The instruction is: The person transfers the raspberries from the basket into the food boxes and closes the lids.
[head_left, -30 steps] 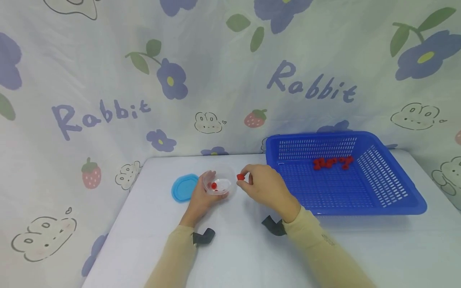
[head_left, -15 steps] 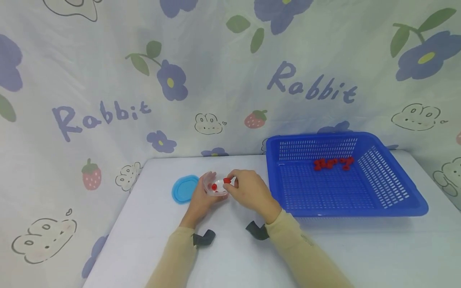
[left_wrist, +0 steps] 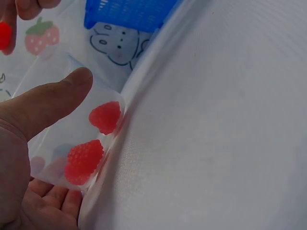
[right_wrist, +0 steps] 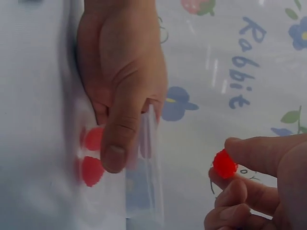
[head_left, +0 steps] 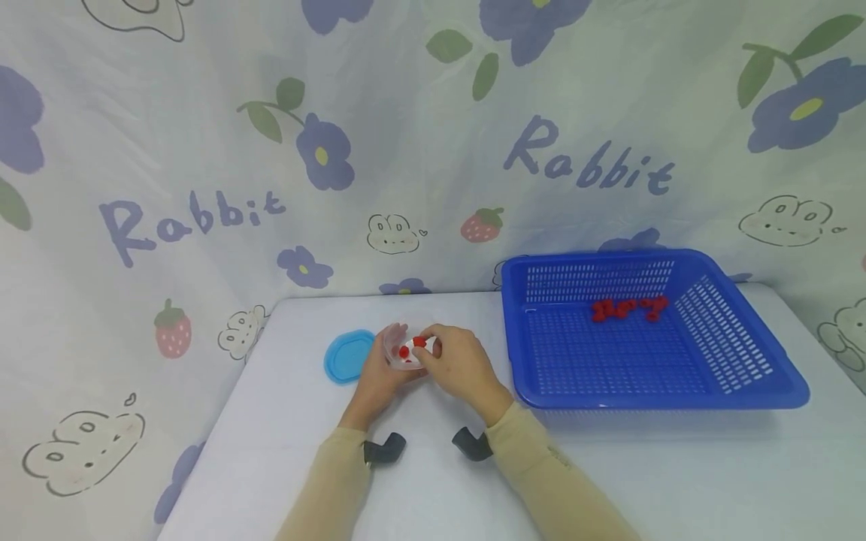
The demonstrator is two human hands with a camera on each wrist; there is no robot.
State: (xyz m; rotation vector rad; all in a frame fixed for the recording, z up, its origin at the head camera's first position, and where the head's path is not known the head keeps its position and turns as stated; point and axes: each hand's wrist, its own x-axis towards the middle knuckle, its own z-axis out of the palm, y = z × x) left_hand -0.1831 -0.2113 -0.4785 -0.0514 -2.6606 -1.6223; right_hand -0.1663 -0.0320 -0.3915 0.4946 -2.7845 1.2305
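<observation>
A clear plastic container (left_wrist: 72, 127) stands on the white table, gripped by my left hand (head_left: 377, 382) with the thumb along its near wall. In the left wrist view, two red raspberries lie low in it, one raspberry (left_wrist: 105, 117) farther off and another raspberry (left_wrist: 84, 163) closer. My right hand (head_left: 463, 370) is over the container's opening in the head view. Between thumb and index finger it pinches a red raspberry (right_wrist: 224, 164), seen apart from the container wall in the right wrist view. Part of the container's rim is hidden by the right hand.
A blue lid (head_left: 348, 357) lies flat just left of the left hand. On the right stands a large blue plastic basket (head_left: 656, 401) with several raspberries (head_left: 621, 309) near its back wall. A printed curtain (head_left: 433, 150) hangs behind the table.
My right hand has moved left from beside the container to over its opening, still pinching the raspberry. The left hand and container have stayed in place.
</observation>
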